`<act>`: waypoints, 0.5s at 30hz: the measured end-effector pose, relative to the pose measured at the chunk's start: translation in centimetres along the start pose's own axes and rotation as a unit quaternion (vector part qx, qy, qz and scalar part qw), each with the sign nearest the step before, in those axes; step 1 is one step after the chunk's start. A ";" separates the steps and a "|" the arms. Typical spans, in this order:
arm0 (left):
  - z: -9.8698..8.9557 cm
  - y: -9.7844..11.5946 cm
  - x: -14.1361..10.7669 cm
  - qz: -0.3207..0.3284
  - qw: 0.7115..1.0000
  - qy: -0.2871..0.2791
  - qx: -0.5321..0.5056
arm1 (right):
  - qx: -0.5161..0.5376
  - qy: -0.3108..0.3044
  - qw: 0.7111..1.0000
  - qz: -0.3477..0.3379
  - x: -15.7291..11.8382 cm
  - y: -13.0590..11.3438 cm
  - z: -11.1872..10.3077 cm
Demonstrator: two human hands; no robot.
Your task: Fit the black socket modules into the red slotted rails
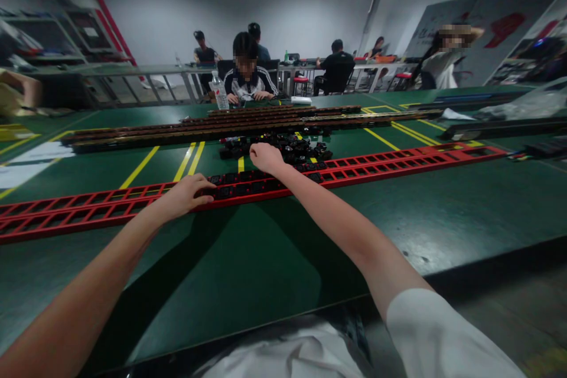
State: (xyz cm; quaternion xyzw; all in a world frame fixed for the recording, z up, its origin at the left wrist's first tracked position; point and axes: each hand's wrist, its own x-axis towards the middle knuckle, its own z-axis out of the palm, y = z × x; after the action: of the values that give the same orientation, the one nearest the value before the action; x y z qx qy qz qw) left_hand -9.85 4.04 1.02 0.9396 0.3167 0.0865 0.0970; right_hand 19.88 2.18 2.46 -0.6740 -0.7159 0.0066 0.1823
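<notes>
A long red frame with two rows of rectangular slots lies across the green table. Square black parts fill several slots near its middle. My left hand curves over the frame beside these parts, thumb along the near side and fingers on top, gripping it. Just beyond the frame, my right hand is closed above a heap of small black parts. Its fingertips are turned away, so whatever they pinch is hidden.
Long dark brown strips are stacked behind the heap. A plastic bottle stands near a person seated across the table. White paper lies left; clear plastic wrap and dark bars lie right.
</notes>
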 end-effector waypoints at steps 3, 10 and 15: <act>0.2 0.1 -0.1 0.004 1.000 -0.001 0.008 | -0.066 0.016 0.997 0.033 0.1 2.8 -0.6; 0.8 -0.3 -0.4 0.011 0.999 0.017 -0.036 | -0.111 -0.005 0.993 0.040 0.4 4.7 0.0; 0.5 0.0 -0.5 0.009 0.999 0.016 -0.045 | -0.080 -0.024 0.994 0.075 0.6 4.3 0.2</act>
State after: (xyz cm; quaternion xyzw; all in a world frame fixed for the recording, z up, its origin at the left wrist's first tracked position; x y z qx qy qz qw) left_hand -10.12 3.69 0.50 0.9354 0.3060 0.1169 0.1333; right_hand 23.92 3.17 1.28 -0.7377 -0.6658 -0.0210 0.1097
